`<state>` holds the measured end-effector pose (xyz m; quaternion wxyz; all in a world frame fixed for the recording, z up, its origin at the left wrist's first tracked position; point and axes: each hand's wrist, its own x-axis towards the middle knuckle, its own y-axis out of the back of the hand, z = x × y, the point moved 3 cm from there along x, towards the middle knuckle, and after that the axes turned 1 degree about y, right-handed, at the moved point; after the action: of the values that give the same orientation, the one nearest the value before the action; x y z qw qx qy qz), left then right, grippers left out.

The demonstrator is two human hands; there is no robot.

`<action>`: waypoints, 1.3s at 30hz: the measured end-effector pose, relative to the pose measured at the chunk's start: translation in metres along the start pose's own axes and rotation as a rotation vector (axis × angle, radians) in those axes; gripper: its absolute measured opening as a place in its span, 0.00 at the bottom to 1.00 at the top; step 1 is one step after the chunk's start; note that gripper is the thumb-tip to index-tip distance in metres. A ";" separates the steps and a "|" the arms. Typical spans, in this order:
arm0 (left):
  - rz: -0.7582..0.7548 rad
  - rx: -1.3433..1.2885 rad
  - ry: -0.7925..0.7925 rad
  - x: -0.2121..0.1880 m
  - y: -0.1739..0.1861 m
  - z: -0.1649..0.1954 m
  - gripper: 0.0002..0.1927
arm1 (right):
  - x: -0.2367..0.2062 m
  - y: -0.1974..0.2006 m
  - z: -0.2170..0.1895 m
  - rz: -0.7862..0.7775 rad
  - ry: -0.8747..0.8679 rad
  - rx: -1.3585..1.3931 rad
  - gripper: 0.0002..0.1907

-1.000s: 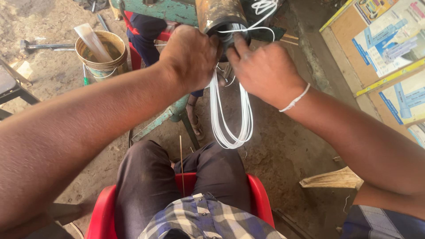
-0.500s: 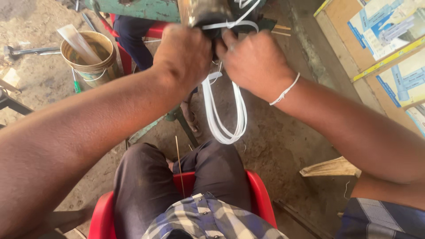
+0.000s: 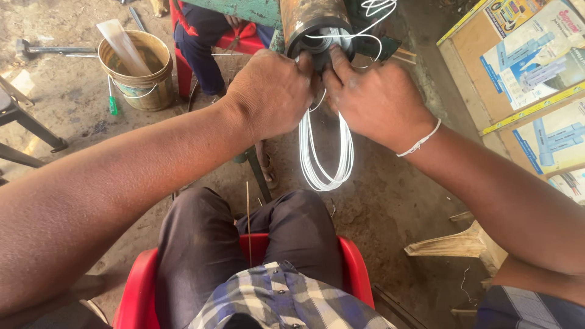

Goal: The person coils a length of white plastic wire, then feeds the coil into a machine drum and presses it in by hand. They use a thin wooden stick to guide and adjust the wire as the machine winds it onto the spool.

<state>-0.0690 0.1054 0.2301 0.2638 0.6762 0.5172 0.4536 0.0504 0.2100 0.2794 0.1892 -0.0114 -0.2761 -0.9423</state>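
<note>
Your left hand [image 3: 271,91] and right hand [image 3: 378,100] meet at twelve o'clock, fingers pinching one white wire coil [image 3: 326,152] against the open end of one rusty cylinder [image 3: 314,24], its loops hanging toward six, one bucket [image 3: 137,70] at ten, blue-and-white cardboard boxes [image 3: 524,73] at two.

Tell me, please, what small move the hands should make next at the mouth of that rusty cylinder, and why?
Probably press the white wire loops a little further into the open end of the rusty cylinder. The left hand and right hand both have fingertips at its mouth, where some white wire already sits, while most of the bundle hangs loose below them.
</note>
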 end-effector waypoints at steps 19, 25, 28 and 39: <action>-0.207 0.043 0.047 0.020 -0.007 -0.010 0.13 | -0.001 -0.015 0.008 -0.023 0.017 0.003 0.12; -0.019 -0.114 0.166 0.002 -0.001 -0.006 0.26 | -0.009 -0.002 -0.002 0.044 -0.012 0.004 0.15; -0.144 -0.050 0.137 0.001 -0.003 -0.003 0.22 | -0.010 0.000 -0.004 0.051 -0.034 0.010 0.21; 0.050 -0.205 0.182 0.017 -0.018 -0.012 0.13 | -0.010 -0.017 0.008 0.013 -0.015 0.156 0.21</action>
<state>-0.0874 0.1261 0.2264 0.2723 0.6143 0.4729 0.5700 0.0527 0.2308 0.2759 0.1937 -0.0052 -0.3501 -0.9165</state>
